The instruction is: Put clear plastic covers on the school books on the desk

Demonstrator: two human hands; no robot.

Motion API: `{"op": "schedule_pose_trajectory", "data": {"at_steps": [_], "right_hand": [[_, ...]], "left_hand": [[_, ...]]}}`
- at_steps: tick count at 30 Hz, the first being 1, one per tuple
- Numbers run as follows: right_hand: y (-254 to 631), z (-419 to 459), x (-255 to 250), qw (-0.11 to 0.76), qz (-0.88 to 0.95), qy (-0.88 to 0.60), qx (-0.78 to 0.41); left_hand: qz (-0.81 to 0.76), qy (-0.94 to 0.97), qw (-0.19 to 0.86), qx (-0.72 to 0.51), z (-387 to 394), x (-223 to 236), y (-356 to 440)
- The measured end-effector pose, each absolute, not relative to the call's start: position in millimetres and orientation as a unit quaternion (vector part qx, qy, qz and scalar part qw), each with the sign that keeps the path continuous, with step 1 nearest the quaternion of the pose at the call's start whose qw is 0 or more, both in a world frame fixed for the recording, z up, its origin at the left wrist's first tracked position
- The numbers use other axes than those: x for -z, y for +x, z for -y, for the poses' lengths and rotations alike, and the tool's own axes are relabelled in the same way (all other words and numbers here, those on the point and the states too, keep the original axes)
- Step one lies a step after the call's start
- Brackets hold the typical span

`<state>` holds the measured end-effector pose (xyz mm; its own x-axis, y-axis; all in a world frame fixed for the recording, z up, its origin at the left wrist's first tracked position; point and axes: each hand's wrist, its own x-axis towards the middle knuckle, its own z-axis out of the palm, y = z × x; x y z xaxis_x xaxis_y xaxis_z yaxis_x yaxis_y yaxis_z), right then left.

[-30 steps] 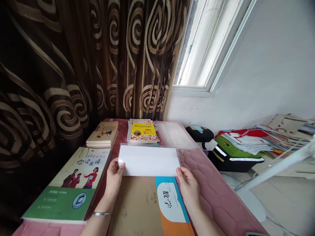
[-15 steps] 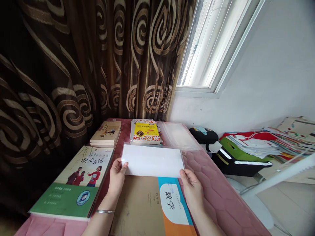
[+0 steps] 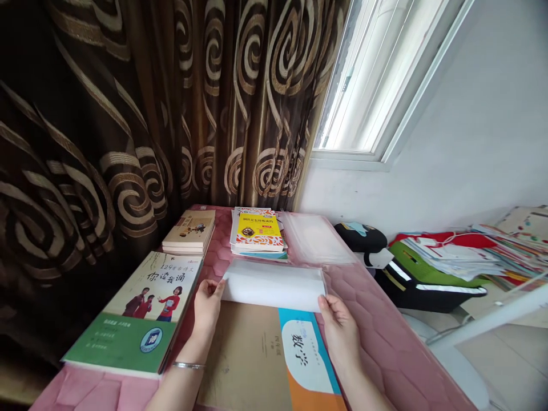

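A plastic book cover (image 3: 274, 284), whitish with clear edges, is stretched between my two hands above the far end of a textbook. My left hand (image 3: 208, 303) pinches its left edge between thumb and fingers, and a silver bracelet circles that wrist. Its right corner is gripped by my right hand (image 3: 340, 322). Below lies the textbook (image 3: 244, 357), brown on the left, with a blue and orange strip on the right; the cover hides its top edge. Further back sits a pile of clear plastic covers (image 3: 319, 237).
Green-and-white books (image 3: 137, 314) lie at left, with small tan books (image 3: 189, 231) behind. A stack topped by a yellow book (image 3: 259, 226) sits at the back of the pink quilted surface (image 3: 377, 331). Off its right side are a black-and-green bag (image 3: 432, 285) and a white stand (image 3: 492, 317).
The cover has tilted and slackened a little, its white face now looking more translucent. Both hands keep their hold. The whole view has shifted slightly, so things appear further right.
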<state>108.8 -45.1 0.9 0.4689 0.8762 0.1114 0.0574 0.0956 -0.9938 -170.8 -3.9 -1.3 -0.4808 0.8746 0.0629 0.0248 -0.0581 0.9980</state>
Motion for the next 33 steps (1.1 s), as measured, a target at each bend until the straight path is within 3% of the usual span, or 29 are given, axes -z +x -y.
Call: {"op": "schedule_pose_trajectory", "data": {"at_steps": [23,33], "right_hand": [[112,47,-1,0.603,0.407,-0.600,-0.334],[126,42,9,0.604,0.468,-0.580,-0.282]], "left_hand": [[-0.564,0.367,0.391,-0.628,4,-2,-173],[-0.490,0.377,0.447,-0.646,9,-14,-173]]}}
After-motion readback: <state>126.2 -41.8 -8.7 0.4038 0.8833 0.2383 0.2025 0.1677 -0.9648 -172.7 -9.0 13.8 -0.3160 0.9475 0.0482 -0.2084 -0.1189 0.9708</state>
